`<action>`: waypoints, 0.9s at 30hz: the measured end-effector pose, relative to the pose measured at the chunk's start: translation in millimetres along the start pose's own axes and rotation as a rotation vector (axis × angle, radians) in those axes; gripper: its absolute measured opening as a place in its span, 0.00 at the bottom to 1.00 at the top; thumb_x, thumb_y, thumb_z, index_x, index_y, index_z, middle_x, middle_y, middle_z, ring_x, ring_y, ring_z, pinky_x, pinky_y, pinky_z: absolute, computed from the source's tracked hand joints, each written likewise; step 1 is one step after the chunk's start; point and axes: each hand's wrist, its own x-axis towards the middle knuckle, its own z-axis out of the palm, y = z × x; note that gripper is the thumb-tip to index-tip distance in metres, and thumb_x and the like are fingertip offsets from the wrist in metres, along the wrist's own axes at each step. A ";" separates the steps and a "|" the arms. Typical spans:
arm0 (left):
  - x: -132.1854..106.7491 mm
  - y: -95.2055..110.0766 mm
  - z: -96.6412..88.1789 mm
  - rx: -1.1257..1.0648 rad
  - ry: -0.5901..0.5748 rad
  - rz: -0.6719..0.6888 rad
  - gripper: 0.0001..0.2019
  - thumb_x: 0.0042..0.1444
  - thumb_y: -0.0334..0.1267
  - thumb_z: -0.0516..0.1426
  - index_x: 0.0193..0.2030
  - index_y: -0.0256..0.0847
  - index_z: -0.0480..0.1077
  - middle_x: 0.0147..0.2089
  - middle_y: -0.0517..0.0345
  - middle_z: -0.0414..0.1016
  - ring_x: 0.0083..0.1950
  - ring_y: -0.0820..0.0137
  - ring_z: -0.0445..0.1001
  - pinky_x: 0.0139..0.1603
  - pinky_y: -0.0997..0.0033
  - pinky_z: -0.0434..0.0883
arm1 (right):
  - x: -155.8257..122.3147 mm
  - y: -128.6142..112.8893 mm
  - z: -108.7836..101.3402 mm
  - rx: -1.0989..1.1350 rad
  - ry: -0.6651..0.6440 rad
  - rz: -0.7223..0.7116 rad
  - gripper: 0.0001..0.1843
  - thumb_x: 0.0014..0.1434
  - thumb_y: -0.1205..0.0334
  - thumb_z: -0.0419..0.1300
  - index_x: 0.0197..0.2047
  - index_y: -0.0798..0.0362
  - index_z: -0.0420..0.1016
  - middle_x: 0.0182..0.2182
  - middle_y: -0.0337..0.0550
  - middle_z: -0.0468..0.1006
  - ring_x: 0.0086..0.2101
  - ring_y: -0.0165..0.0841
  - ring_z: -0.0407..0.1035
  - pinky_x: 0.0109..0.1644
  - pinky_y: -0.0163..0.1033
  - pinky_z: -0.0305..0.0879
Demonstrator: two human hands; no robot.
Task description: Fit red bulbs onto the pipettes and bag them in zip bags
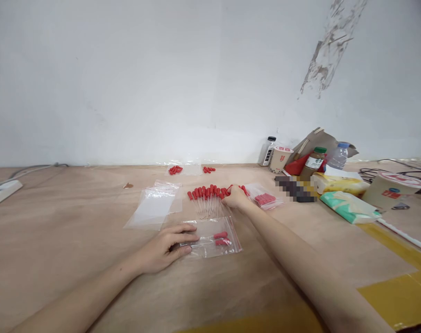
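Observation:
A clear zip bag point(207, 252) with two red-bulbed droppers point(221, 238) in it lies in front of me. My left hand point(165, 247) rests on the bag's left end, fingers stretched out flat and thumb apart. Beyond the bag, a fanned row of droppers point(205, 192) with red bulbs and thin clear stems is spread on the table. At the row's right end my right hand point(236, 198) is closed, fingertips pinched at a red dropper bulb; the fingers partly hide it. A filled bag of red-bulbed droppers point(265, 199) lies just right of that hand.
Flat clear bags point(153, 208) lie stacked at left. Against the wall are bags with loose red bulbs point(175, 170). To the right stand a paper cup point(280, 159), a green-capped bottle point(313, 164), tissue packs point(351, 206) and a larger cup point(391, 190). A power strip point(4, 193) sits far left.

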 end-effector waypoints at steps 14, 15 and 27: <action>1.6 -4.8 1.9 -0.018 0.011 0.022 0.15 0.60 0.42 0.50 0.54 0.51 0.66 0.59 0.56 0.62 0.60 0.62 0.60 0.58 0.59 0.61 | -50.6 47.0 -25.4 0.720 0.091 -0.088 0.38 0.46 0.64 0.58 0.57 0.52 0.43 0.19 0.29 0.65 0.16 0.27 0.64 0.17 0.31 0.62; 1.8 -4.8 2.0 -0.019 0.014 0.022 0.15 0.60 0.42 0.50 0.54 0.51 0.66 0.59 0.56 0.62 0.59 0.63 0.60 0.58 0.59 0.60 | -55.9 49.8 -24.4 0.740 0.098 -0.083 0.37 0.46 0.63 0.58 0.56 0.52 0.43 0.20 0.29 0.66 0.16 0.27 0.65 0.17 0.31 0.63; 1.7 -2.0 1.0 0.002 -0.016 -0.020 0.16 0.60 0.42 0.49 0.54 0.51 0.65 0.60 0.57 0.60 0.61 0.63 0.58 0.58 0.60 0.60 | -86.3 52.6 -8.2 1.135 -0.151 0.048 0.18 0.51 0.56 0.57 0.39 0.48 0.50 0.22 0.32 0.70 0.24 0.30 0.71 0.32 0.37 0.69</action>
